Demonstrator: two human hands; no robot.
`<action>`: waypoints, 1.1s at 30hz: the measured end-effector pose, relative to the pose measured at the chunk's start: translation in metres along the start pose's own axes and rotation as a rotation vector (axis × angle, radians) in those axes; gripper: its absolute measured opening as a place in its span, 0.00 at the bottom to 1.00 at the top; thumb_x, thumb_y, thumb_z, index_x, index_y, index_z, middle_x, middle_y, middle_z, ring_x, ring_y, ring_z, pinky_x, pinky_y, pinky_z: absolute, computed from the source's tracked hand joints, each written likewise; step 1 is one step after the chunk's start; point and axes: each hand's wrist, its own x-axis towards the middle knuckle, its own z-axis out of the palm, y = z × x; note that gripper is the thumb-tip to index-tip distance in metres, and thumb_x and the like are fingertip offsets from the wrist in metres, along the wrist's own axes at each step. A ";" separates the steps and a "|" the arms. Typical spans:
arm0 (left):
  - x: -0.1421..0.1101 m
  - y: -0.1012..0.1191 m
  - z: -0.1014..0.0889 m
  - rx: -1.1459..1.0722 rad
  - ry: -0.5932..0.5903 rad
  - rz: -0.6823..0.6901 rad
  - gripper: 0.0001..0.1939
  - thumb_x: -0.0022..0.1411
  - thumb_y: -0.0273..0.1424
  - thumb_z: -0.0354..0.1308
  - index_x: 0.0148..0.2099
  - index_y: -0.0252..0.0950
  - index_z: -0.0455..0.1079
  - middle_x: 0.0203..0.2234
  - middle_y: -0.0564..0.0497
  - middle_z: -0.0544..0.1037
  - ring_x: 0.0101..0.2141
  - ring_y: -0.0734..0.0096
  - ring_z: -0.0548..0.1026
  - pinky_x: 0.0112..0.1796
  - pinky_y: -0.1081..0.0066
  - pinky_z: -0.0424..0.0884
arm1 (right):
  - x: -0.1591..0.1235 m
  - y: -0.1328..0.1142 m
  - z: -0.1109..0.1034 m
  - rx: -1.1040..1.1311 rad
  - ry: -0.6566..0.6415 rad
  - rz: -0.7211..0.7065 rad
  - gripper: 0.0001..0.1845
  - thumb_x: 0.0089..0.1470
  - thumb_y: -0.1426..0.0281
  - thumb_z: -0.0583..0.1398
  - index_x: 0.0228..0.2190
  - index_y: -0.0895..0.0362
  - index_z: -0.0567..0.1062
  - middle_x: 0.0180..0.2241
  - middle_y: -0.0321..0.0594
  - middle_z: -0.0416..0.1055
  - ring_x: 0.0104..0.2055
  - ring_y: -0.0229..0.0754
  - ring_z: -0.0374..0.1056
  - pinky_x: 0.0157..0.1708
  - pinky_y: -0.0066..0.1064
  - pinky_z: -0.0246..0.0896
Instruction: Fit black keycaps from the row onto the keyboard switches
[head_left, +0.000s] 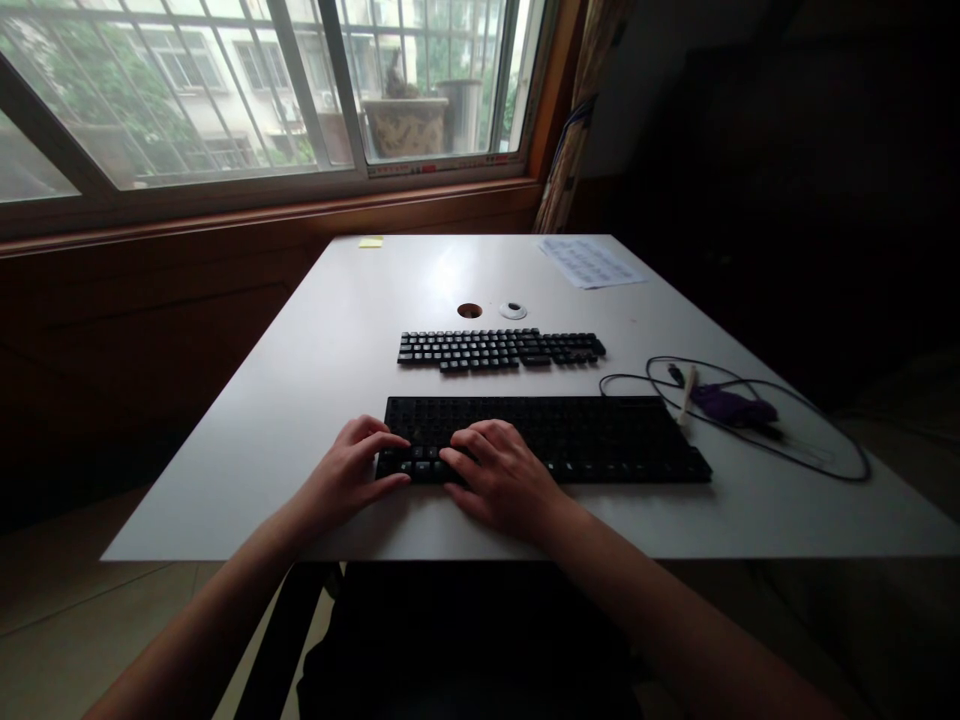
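Note:
A black keyboard (600,440) lies flat near the table's front edge. Most of its visible upper area is bare of keycaps, while several keycaps (424,468) sit in the lower rows at its left end. My left hand (360,468) rests on that left end, thumb and index finger spread apart. Beside it, my right hand (499,470) is over the lower rows with bent fingers. Its index fingertip touches the row of keycaps, and the thumb is apart, near the front edge. Anything small under the right fingertips is hidden. Behind the keyboard, loose black keycaps (480,348) lie in keyboard-like rows.
On the white table (285,400), a black cable (817,400) loops at the right around a purple item (731,403) and a pale stick (687,395). Farther back are a round hole (469,311), its cover (513,311), printed papers (592,263) and a yellow note (370,242).

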 end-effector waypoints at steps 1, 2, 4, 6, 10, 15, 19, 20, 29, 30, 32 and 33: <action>0.000 0.000 0.000 -0.001 0.002 0.004 0.15 0.63 0.38 0.67 0.52 0.43 0.76 0.45 0.46 0.70 0.47 0.58 0.72 0.50 0.56 0.73 | 0.000 0.000 0.000 0.000 -0.003 -0.001 0.20 0.64 0.61 0.59 0.54 0.56 0.74 0.51 0.47 0.71 0.54 0.54 0.62 0.59 0.51 0.57; 0.000 -0.001 0.001 -0.002 0.004 0.007 0.15 0.63 0.38 0.67 0.52 0.43 0.76 0.45 0.46 0.70 0.47 0.58 0.72 0.50 0.57 0.73 | 0.000 0.000 0.000 0.000 -0.003 -0.003 0.21 0.64 0.61 0.59 0.56 0.55 0.73 0.52 0.47 0.71 0.54 0.54 0.62 0.59 0.51 0.57; 0.000 -0.002 0.001 -0.003 0.004 0.011 0.15 0.64 0.38 0.67 0.52 0.43 0.75 0.45 0.46 0.70 0.47 0.58 0.71 0.50 0.57 0.74 | 0.000 0.000 0.000 -0.001 0.003 -0.007 0.22 0.65 0.62 0.59 0.58 0.53 0.71 0.52 0.46 0.71 0.54 0.54 0.61 0.58 0.51 0.57; 0.000 -0.003 0.002 -0.001 0.001 0.013 0.16 0.64 0.38 0.67 0.52 0.43 0.75 0.45 0.46 0.70 0.47 0.58 0.71 0.50 0.56 0.73 | -0.001 0.000 0.001 -0.003 0.008 -0.007 0.22 0.65 0.62 0.59 0.58 0.53 0.71 0.53 0.45 0.71 0.55 0.54 0.61 0.58 0.52 0.57; -0.001 -0.003 0.001 0.005 0.001 0.006 0.16 0.63 0.38 0.67 0.52 0.42 0.75 0.45 0.46 0.70 0.47 0.58 0.71 0.50 0.55 0.73 | -0.001 0.000 0.002 -0.003 0.005 0.004 0.20 0.63 0.61 0.60 0.54 0.55 0.74 0.52 0.47 0.71 0.54 0.54 0.62 0.58 0.52 0.58; -0.001 -0.003 0.001 0.008 -0.005 0.002 0.15 0.64 0.38 0.66 0.52 0.43 0.75 0.45 0.46 0.70 0.47 0.58 0.71 0.50 0.55 0.73 | -0.001 0.000 0.001 0.001 0.006 -0.003 0.23 0.64 0.62 0.60 0.58 0.54 0.71 0.52 0.46 0.71 0.54 0.53 0.61 0.59 0.51 0.58; -0.001 -0.003 0.002 0.007 -0.004 0.007 0.16 0.64 0.38 0.67 0.52 0.43 0.75 0.45 0.46 0.70 0.47 0.58 0.72 0.49 0.56 0.74 | 0.000 0.000 0.000 0.002 0.003 0.002 0.21 0.64 0.61 0.60 0.56 0.54 0.73 0.52 0.47 0.71 0.54 0.54 0.62 0.58 0.51 0.58; -0.001 -0.003 0.001 0.006 -0.002 0.010 0.16 0.63 0.38 0.67 0.52 0.43 0.75 0.45 0.46 0.70 0.47 0.58 0.72 0.49 0.56 0.74 | 0.000 0.000 0.000 0.003 -0.005 0.004 0.20 0.64 0.61 0.60 0.55 0.55 0.73 0.52 0.47 0.71 0.54 0.54 0.62 0.58 0.51 0.58; -0.001 -0.003 0.001 0.009 0.003 0.009 0.15 0.64 0.39 0.67 0.52 0.43 0.75 0.45 0.47 0.70 0.47 0.58 0.71 0.50 0.56 0.73 | 0.000 0.000 0.000 0.008 -0.015 -0.001 0.23 0.64 0.62 0.60 0.58 0.55 0.71 0.52 0.47 0.71 0.54 0.53 0.62 0.59 0.51 0.58; -0.001 -0.003 0.001 0.009 0.005 0.009 0.15 0.63 0.39 0.67 0.52 0.43 0.76 0.45 0.47 0.70 0.47 0.58 0.71 0.50 0.56 0.73 | 0.000 0.000 0.001 0.008 -0.012 0.000 0.23 0.64 0.62 0.60 0.58 0.55 0.71 0.52 0.47 0.71 0.54 0.53 0.62 0.59 0.51 0.58; -0.001 -0.003 0.002 0.007 0.005 0.008 0.15 0.63 0.39 0.67 0.52 0.43 0.76 0.45 0.47 0.70 0.47 0.58 0.71 0.50 0.56 0.73 | -0.001 0.001 0.002 0.007 -0.007 -0.001 0.23 0.64 0.62 0.60 0.58 0.54 0.71 0.52 0.46 0.71 0.54 0.53 0.62 0.58 0.50 0.58; -0.001 -0.003 0.002 0.006 0.004 0.009 0.15 0.63 0.39 0.67 0.52 0.43 0.76 0.45 0.46 0.70 0.47 0.58 0.71 0.50 0.56 0.73 | -0.001 0.001 0.002 0.005 -0.005 -0.002 0.23 0.64 0.62 0.60 0.58 0.54 0.71 0.52 0.46 0.71 0.54 0.53 0.62 0.58 0.50 0.58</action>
